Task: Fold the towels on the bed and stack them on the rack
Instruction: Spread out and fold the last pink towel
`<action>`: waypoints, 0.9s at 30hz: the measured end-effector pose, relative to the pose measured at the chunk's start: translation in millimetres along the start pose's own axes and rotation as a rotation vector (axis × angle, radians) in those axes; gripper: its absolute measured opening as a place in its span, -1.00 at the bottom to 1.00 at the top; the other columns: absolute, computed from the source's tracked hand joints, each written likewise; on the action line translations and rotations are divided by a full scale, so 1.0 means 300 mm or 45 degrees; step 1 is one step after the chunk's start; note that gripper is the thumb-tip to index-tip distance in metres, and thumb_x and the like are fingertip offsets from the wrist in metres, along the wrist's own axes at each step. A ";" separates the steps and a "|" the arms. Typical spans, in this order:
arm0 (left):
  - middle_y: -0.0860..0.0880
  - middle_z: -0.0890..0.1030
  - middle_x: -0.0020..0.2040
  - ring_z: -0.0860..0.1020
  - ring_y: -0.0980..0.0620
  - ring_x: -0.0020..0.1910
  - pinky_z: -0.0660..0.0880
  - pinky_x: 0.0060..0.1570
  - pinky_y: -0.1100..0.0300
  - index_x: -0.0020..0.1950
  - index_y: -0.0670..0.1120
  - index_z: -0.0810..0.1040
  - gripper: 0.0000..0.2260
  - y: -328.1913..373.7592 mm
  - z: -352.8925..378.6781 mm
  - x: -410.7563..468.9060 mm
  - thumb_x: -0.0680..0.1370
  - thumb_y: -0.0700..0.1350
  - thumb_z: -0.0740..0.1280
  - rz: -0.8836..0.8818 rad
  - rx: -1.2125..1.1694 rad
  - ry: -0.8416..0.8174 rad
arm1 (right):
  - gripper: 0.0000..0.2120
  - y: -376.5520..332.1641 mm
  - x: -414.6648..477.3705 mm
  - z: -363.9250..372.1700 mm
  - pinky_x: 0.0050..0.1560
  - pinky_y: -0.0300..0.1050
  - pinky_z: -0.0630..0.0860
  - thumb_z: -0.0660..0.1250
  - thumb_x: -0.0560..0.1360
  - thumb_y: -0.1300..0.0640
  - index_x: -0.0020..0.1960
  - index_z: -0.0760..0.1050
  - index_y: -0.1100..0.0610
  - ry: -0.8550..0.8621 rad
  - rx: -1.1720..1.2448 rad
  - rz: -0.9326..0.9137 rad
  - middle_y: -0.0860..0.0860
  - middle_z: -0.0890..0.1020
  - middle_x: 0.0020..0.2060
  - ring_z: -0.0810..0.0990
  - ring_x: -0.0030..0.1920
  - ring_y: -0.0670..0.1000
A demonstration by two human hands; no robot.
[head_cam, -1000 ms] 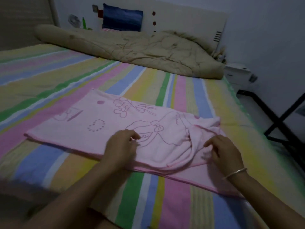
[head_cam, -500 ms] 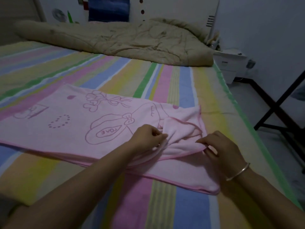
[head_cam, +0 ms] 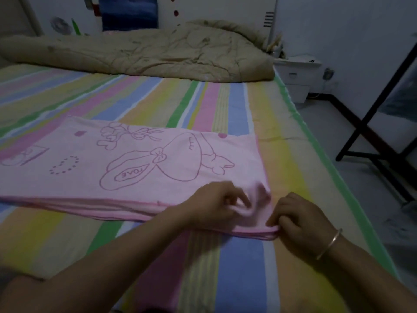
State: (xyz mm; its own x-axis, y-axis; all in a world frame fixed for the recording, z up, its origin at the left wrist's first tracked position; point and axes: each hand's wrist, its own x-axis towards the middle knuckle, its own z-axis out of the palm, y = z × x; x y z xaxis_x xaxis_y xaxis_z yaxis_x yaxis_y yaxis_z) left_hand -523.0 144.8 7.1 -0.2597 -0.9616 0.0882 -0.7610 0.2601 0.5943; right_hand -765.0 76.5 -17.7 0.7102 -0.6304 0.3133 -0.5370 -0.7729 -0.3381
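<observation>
Towel: a pink towel (head_cam: 135,168) of soft cloth, printed with purple line drawings, lies flat on the near half of the bed in several layers, long side running left to right; its left end runs out of view.
Bed: a mattress under a sheet striped in pastel pink, blue, yellow and green (head_cam: 234,263).
Left hand (head_cam: 216,206): on the towel near its near right corner, fingers curled and pinching up a small hump of the top layer; the fingertips are blurred.
Right hand (head_cam: 300,224): just right of the left hand, thumb and fingers pinching the stacked edges at the near right corner.
Wrist: a thin silver bangle (head_cam: 330,243) on the right wrist.
Far end: a rumpled beige quilt (head_cam: 158,53) lies across the head of the bed.
Right of bed: a white bedside cabinet (head_cam: 295,75) at the far corner; nearer, a black metal frame (head_cam: 370,123) stands on the floor, well apart from the towel.
</observation>
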 end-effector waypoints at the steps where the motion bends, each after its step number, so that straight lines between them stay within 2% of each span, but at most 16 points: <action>1: 0.06 0.53 -0.14 0.47 0.08 -0.14 0.43 -0.15 0.17 0.00 0.07 0.67 -0.67 0.019 0.019 -0.010 0.30 -0.04 0.27 0.075 0.125 -0.100 | -0.70 -0.002 0.012 0.003 -0.24 -0.19 0.38 0.08 0.35 0.04 -0.32 0.58 0.01 0.054 0.028 0.109 -0.17 0.51 -0.39 0.51 -0.24 -0.04; 3: -0.01 0.56 -0.02 0.47 -0.02 -0.04 0.42 -0.12 0.11 -0.01 0.02 0.67 -0.71 0.042 0.050 -0.028 0.30 -0.12 0.32 0.188 0.295 -0.200 | -0.71 -0.005 0.033 0.007 -0.20 -0.06 0.50 0.10 0.42 0.09 -0.32 0.57 0.00 0.161 0.155 0.421 -0.14 0.59 -0.41 0.58 -0.29 -0.03; 5: -0.01 0.56 0.06 0.48 -0.04 0.02 0.44 -0.06 0.10 0.01 -0.02 0.65 -0.74 0.047 0.060 -0.039 0.34 -0.13 0.36 0.208 0.310 -0.161 | -0.66 -0.003 0.057 0.012 -0.13 0.01 0.56 0.12 0.51 0.17 -0.32 0.59 0.00 0.156 0.335 0.719 -0.08 0.64 -0.43 0.62 -0.34 -0.03; 6: 0.00 0.56 0.09 0.48 -0.03 0.03 0.44 -0.04 0.10 0.03 -0.02 0.64 -0.76 0.047 0.061 -0.043 0.37 -0.10 0.38 0.201 0.300 -0.125 | -0.65 0.000 0.068 0.014 -0.11 0.04 0.57 0.13 0.53 0.13 -0.32 0.59 0.02 0.119 0.395 0.838 -0.05 0.65 -0.43 0.62 -0.35 0.00; 9: 0.01 0.56 0.08 0.48 0.00 0.03 0.44 -0.07 0.10 0.03 -0.01 0.61 -0.80 0.048 0.078 -0.056 0.44 0.01 0.41 0.177 0.333 -0.035 | -0.60 -0.005 0.092 0.019 -0.11 0.04 0.60 0.17 0.47 -0.29 -0.21 0.56 0.00 -0.018 0.276 0.992 -0.05 0.66 -0.36 0.64 -0.31 0.05; 11: 0.01 0.57 0.03 0.48 0.00 -0.01 0.45 -0.11 0.08 -0.01 -0.02 0.59 -0.82 0.057 0.095 -0.067 0.46 0.02 0.39 0.160 0.374 0.035 | -0.59 -0.010 0.110 0.033 -0.10 0.02 0.60 0.26 0.36 -0.39 -0.11 0.49 -0.06 -0.079 0.168 0.981 -0.09 0.64 -0.25 0.64 -0.24 0.05; 13: 0.01 0.57 -0.05 0.48 0.00 -0.06 0.46 -0.13 0.05 -0.07 -0.04 0.56 -0.86 0.074 0.111 -0.075 0.47 0.00 0.37 0.117 0.348 0.138 | -0.63 -0.011 0.138 0.045 -0.07 0.04 0.59 0.37 0.35 -0.30 -0.09 0.47 -0.02 -0.104 0.220 1.001 -0.04 0.62 -0.20 0.62 -0.18 0.10; 15: 0.03 0.55 -0.13 0.48 0.03 -0.13 0.47 -0.15 0.05 -0.11 -0.03 0.51 -0.87 0.098 0.122 -0.077 0.47 0.01 0.33 0.054 0.258 0.274 | -0.70 0.001 0.164 0.053 -0.06 0.09 0.59 0.43 0.36 -0.18 -0.19 0.49 0.05 -0.085 0.334 1.032 0.05 0.63 -0.23 0.62 -0.16 0.17; 18: 0.05 0.54 -0.15 0.49 0.05 -0.16 0.44 -0.23 0.14 -0.11 0.00 0.47 -0.80 0.117 0.152 -0.089 0.43 0.10 0.20 0.024 0.226 0.362 | -0.73 0.028 0.185 0.060 -0.07 0.16 0.59 0.47 0.38 -0.03 -0.31 0.51 0.13 -0.010 0.542 1.085 0.15 0.64 -0.33 0.60 -0.28 0.16; 20: 0.04 0.54 -0.10 0.50 0.01 -0.12 0.41 -0.26 0.17 -0.02 0.01 0.47 -0.73 0.109 0.189 -0.096 0.40 0.13 0.20 0.060 0.355 0.317 | -0.82 0.041 0.208 0.058 -0.18 0.12 0.58 0.46 0.42 0.08 -0.17 0.52 0.18 0.059 0.783 1.146 0.18 0.62 -0.31 0.56 -0.31 0.14; 21: 0.02 0.52 -0.07 0.49 -0.01 -0.11 0.42 -0.27 0.15 0.03 0.00 0.46 -0.70 0.105 0.207 -0.095 0.39 0.12 0.24 0.073 0.445 0.286 | -0.82 0.048 0.227 0.054 -0.29 0.02 0.57 0.43 0.45 0.14 -0.04 0.49 0.19 0.063 0.924 1.192 0.18 0.60 -0.26 0.55 -0.30 0.12; 23: -0.02 0.47 0.00 0.45 -0.04 -0.08 0.40 -0.29 0.10 0.08 -0.04 0.42 -0.66 0.117 0.229 -0.075 0.39 0.08 0.31 0.062 0.583 0.237 | -0.73 0.057 0.271 0.041 -0.51 -0.22 0.46 0.38 0.50 0.19 0.16 0.41 0.17 -0.001 1.145 1.237 0.14 0.55 -0.23 0.54 -0.40 0.00; 24: -0.04 0.44 0.03 0.42 -0.04 -0.05 0.35 -0.28 0.09 0.11 -0.05 0.39 -0.64 0.134 0.232 -0.058 0.40 0.08 0.33 0.036 0.627 0.214 | -0.71 0.066 0.296 0.037 -0.54 -0.27 0.41 0.36 0.51 0.21 0.20 0.40 0.14 -0.023 1.243 1.242 0.11 0.52 -0.25 0.52 -0.46 -0.06; 25: -0.05 0.42 0.05 0.40 -0.04 -0.03 0.29 -0.26 0.09 0.12 -0.06 0.37 -0.62 0.151 0.231 -0.040 0.41 0.08 0.34 0.008 0.650 0.200 | -0.70 0.070 0.319 0.030 -0.51 -0.27 0.41 0.35 0.51 0.22 0.22 0.40 0.10 -0.030 1.343 1.246 0.08 0.51 -0.25 0.53 -0.45 -0.08; 27: -0.07 0.44 0.07 0.42 -0.07 0.02 0.24 -0.23 0.09 0.14 -0.08 0.38 -0.59 0.175 0.222 -0.012 0.44 0.13 0.35 -0.041 0.654 0.197 | -0.67 0.089 0.367 0.033 -0.33 -0.21 0.46 0.33 0.52 0.23 0.27 0.44 0.07 -0.006 1.466 1.245 0.05 0.54 -0.16 0.56 -0.27 -0.07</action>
State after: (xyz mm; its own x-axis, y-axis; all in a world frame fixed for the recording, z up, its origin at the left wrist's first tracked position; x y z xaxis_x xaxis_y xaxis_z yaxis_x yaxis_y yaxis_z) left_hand -601.7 167.8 -15.2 -0.1702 -0.9614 0.2161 -0.9701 0.2019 0.1344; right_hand -696.5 -12.9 -1.0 0.2975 -0.8460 -0.4424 -0.1472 0.4172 -0.8968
